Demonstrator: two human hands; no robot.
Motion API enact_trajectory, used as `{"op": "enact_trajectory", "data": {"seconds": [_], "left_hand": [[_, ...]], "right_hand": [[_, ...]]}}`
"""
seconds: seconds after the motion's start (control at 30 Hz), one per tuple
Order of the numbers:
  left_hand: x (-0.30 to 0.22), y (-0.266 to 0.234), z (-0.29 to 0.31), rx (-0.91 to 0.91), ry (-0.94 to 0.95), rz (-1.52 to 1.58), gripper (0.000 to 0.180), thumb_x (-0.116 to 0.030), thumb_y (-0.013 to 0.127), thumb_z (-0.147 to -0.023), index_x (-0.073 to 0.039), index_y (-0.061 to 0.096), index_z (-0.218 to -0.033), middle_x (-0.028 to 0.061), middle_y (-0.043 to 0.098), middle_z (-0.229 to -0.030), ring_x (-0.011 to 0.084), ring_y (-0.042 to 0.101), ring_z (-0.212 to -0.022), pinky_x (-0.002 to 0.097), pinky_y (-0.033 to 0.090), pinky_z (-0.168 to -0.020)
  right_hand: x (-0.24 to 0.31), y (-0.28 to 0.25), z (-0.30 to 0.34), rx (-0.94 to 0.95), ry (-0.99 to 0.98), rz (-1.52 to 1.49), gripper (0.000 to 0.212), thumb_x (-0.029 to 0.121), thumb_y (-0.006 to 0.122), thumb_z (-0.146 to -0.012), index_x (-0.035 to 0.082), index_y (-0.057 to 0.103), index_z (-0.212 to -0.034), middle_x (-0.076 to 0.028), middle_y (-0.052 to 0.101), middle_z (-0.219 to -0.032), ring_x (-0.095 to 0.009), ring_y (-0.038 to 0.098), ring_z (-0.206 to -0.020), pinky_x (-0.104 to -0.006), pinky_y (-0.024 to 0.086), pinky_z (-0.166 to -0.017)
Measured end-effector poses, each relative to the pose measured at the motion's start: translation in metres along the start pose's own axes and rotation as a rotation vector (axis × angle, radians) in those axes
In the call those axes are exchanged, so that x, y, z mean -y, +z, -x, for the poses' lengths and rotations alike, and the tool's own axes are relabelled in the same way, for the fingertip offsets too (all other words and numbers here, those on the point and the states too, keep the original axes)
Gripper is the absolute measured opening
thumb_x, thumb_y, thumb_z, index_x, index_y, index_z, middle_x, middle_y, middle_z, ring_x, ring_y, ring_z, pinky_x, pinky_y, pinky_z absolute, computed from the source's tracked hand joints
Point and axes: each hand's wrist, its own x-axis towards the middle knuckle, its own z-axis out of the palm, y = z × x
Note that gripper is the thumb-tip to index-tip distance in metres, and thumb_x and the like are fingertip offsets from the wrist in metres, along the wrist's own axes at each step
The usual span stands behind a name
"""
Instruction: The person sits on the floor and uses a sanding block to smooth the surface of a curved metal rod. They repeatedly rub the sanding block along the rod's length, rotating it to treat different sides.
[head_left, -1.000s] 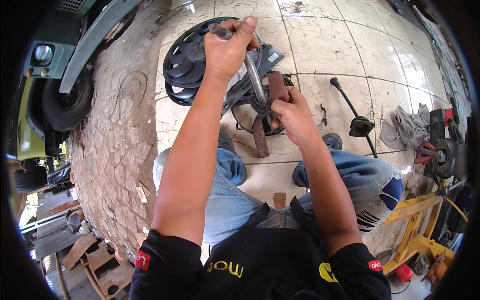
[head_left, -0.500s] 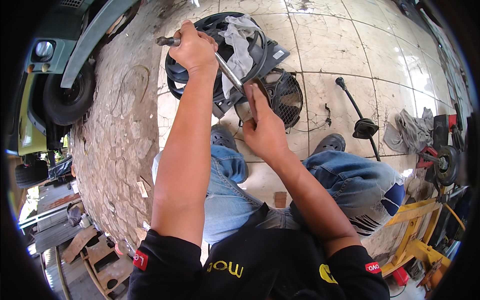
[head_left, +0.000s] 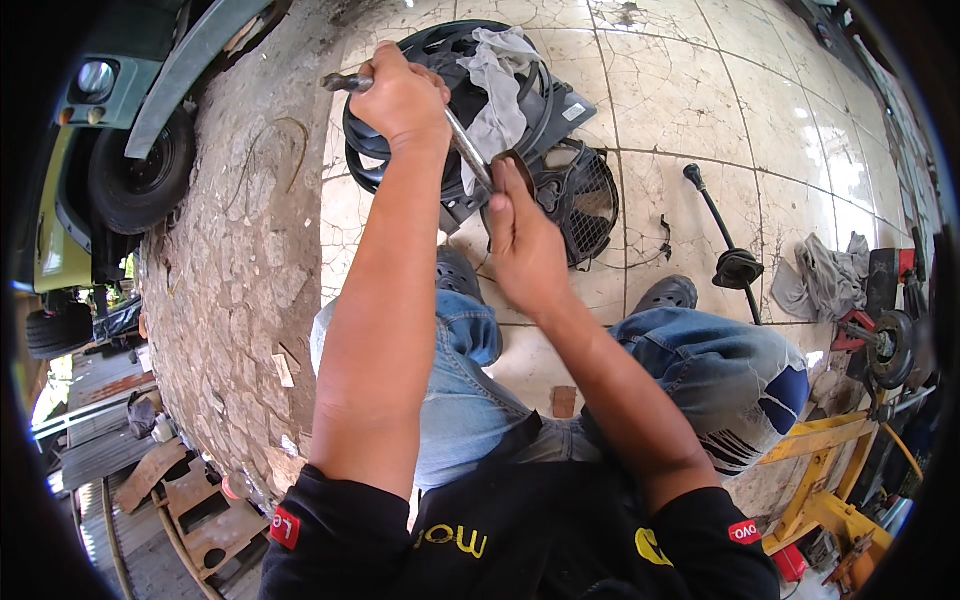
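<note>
A metal rod (head_left: 467, 152), silvery along its shaft with a darker stepped end at upper left, slants down to the right in front of me. My left hand (head_left: 402, 105) is closed around it near that darker end. At the rod's lower end, my right hand (head_left: 527, 245) pinches a dark brown, curved sheet-like piece (head_left: 515, 172) against the shaft. Its exact kind is unclear. The right fingers are pressed together, partly blurred, and hide the rod's lower tip. Behind both hands lie a black fan shroud (head_left: 362, 140) and a whitish rag (head_left: 497, 95) draped over it.
A round black fan with a mesh grille (head_left: 592, 205) lies on the tiled floor. To the right are a black shaft with a rubber boot (head_left: 738, 268), a grey cloth (head_left: 830, 275) and a yellow metal frame (head_left: 815, 480). A vehicle wheel (head_left: 145, 175) stands at left.
My right hand has shifted slightly along the rod's lower end, with its thumb now higher. The left hand keeps its hold. The whole view has shifted a little.
</note>
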Motion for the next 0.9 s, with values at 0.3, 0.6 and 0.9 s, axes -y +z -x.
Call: {"op": "enact_trajectory", "data": {"seconds": [0.3,0.6,0.9], "left_hand": [[-0.001,0.005,0.005,-0.014,0.008,0.01,0.025,-0.017,0.056,-0.089,-0.006,0.04,-0.074,0.0064,0.04,-0.05,0.0172,0.036,-0.035,0.0345,0.03,-0.035],[-0.001,0.0,-0.006,-0.079,-0.002,-0.007,0.027,-0.015,0.054,-0.09,-0.006,0.039,-0.07,0.0049,0.037,-0.046,0.0172,0.035,-0.034,0.0343,0.03,-0.034],[0.0,-0.004,-0.007,-0.04,-0.014,-0.01,0.026,-0.017,0.054,-0.091,-0.008,0.039,-0.072,0.0048,0.039,-0.046,0.0167,0.035,-0.034,0.034,0.032,-0.034]], "right_hand": [[-0.026,-0.028,-0.032,0.104,0.589,-0.462,0.05,0.04,0.041,-0.103,0.0,0.057,-0.13,-0.007,0.059,-0.078,-0.015,0.059,-0.057,-0.0282,0.048,-0.043],[-0.027,0.0,0.013,-0.128,-0.09,-0.056,0.044,0.029,0.043,-0.103,0.003,0.053,-0.136,-0.021,0.055,-0.137,-0.036,0.057,-0.122,-0.04,0.049,-0.097],[-0.005,0.003,0.02,0.075,-0.101,0.248,0.068,0.029,0.051,-0.092,0.003,0.029,-0.15,-0.021,0.031,-0.155,-0.04,0.054,-0.123,-0.0434,0.05,-0.095]]}}
